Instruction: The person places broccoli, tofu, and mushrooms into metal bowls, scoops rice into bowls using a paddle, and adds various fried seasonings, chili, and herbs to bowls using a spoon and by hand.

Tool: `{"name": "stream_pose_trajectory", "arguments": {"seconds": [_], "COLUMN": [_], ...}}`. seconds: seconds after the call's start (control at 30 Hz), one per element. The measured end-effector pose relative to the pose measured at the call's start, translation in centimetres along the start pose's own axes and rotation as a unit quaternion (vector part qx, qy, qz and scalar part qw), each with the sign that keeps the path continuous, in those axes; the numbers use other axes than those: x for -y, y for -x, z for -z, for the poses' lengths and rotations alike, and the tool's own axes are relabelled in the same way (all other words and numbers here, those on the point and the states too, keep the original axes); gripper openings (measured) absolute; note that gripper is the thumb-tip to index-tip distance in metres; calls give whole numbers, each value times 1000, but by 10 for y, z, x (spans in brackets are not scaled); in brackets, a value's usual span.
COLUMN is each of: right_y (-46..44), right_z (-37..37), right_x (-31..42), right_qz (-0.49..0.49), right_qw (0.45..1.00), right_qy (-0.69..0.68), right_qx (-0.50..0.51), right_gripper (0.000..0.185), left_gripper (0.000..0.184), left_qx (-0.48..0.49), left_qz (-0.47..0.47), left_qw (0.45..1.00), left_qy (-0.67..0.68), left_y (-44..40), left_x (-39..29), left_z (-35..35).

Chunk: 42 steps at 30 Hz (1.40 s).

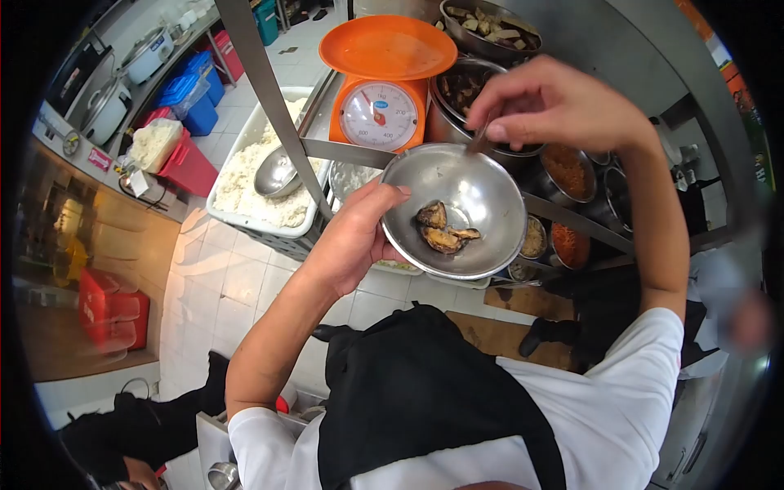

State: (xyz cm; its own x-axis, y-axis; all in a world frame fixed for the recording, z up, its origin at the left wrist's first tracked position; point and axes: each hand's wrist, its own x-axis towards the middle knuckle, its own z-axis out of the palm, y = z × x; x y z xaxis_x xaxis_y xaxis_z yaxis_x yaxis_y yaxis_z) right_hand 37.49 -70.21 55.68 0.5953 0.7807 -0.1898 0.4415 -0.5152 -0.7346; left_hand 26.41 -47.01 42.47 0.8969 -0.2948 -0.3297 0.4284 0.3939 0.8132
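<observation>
My left hand point(353, 237) grips the rim of a steel mixing bowl point(498, 214), thumb over the edge and fingers beneath. A few browned, cooked food pieces point(442, 230) lie at the bottom of the bowl; their exact kind is unclear. Above the bowl's far right rim, my right hand point(531, 104) is closed in a pinch. A blurred dark brown food piece point(478, 140) shows at its fingertips. Just behind that hand stands a steel pot point(445, 122) of dark brown pieces. An orange dial scale point(379, 114) with an orange pan stands beyond the bowl.
A metal rack post point(265, 90) and rail cross in front of me. To the left, a white crate point(237, 184) holds white crumbs and a steel bowl point(278, 172). Several food containers, including one of orange shreds point(569, 245), stand right. People stand at lower left and right.
</observation>
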Motion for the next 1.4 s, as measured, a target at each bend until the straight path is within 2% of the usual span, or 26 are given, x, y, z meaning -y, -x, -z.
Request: {"name": "stream_pose_trajectory", "arguments": {"seconds": [0.03, 0.1, 0.13, 0.2, 0.23, 0.3, 0.4, 0.57, 0.63, 0.67, 0.77, 0.83, 0.97, 1.03, 1.1, 1.17, 1.23, 1.3, 1.37, 1.4], "right_y": [-1, -15, -18, -22, -24, -29, -34, -47, -48, -51, -54, -50, -35, -27, -29, -51, -95, -146, -202, -224], "right_z": [-7, -3, -2, 3, 4, 6, 11, -2, -1, -2, -6, -4, -11, -16, -43, -89, -151, -212, -260, -275], "right_x": [11, -5, -18, -45, -54, -67, -69, -45, -63, -62, -61, -61, -52, -32, 28, 85, 128, 123, 128, 122], "right_qz": [-27, -38, -46, -121, -123, -211, -270, -289, -238, -241, -254, -293, -308, -250, -200, -162, -123, -77, -39, -46], "right_qw": [999, 957, 955, 889, 886, 891, 874, 871, 898, 897, 898, 877, 853, 836, 865, 894, 942, 967, 969, 964], "right_qy": [31, 250, 253, 411, 417, 377, 368, 361, 335, 336, 311, 327, 346, 312, 218, 95, -46, 71, 141, 133], "right_qx": [-19, -142, -148, -160, -163, -143, -169, -162, -157, -159, -181, -194, -241, -376, -405, -407, -310, -230, -201, -223], "right_gripper": [28, 28, 28, 26, 26, 26, 32, 42, 44, 44, 37, 30, 24, 20, 16, 15, 15, 15, 16, 17], "left_gripper": [33, 33, 33, 33, 33, 32, 36, 42, 44, 44, 44, 43, 43, 43, 44, 44, 45, 45, 45, 44], "left_qx": [10, 34, 46, 51, 57, 49, 62, 91, 107, 111, 117, 107, 122, 126, 122, 121, 89, 67, 25, 1], "left_qz": [0, 8, 9, 4, -1, 4, 7, 11, 9, 9, 13, 13, 23, 17, 11, -1, 1, 0, -12, -22], "left_qw": [1000, 999, 999, 999, 998, 999, 998, 996, 994, 994, 993, 994, 992, 992, 992, 993, 996, 998, 999, 999], "left_qy": [3, 2, 1, 11, 11, 12, 0, -2, -20, -21, -15, -7, -16, -13, -6, 6, 10, 21, 37, 45], "left_y": [-1, -1, 1, 8, 12, 22, 33, 48, 51, 53, 63, 68, 72, 71, 71, 70, 72, 77, 84, 87], "left_x": [-1, -5, -7, -13, -17, -23, -31, -43, -44, -46, -50, -53, -56, -54, -49, -42, -37, -33, -30, -27], "left_z": [4, 13, 17, 29, 36, 53, 86, 133, 151, 158, 178, 189, 210, 220, 231, 245, 257, 275, 302, 318]}}
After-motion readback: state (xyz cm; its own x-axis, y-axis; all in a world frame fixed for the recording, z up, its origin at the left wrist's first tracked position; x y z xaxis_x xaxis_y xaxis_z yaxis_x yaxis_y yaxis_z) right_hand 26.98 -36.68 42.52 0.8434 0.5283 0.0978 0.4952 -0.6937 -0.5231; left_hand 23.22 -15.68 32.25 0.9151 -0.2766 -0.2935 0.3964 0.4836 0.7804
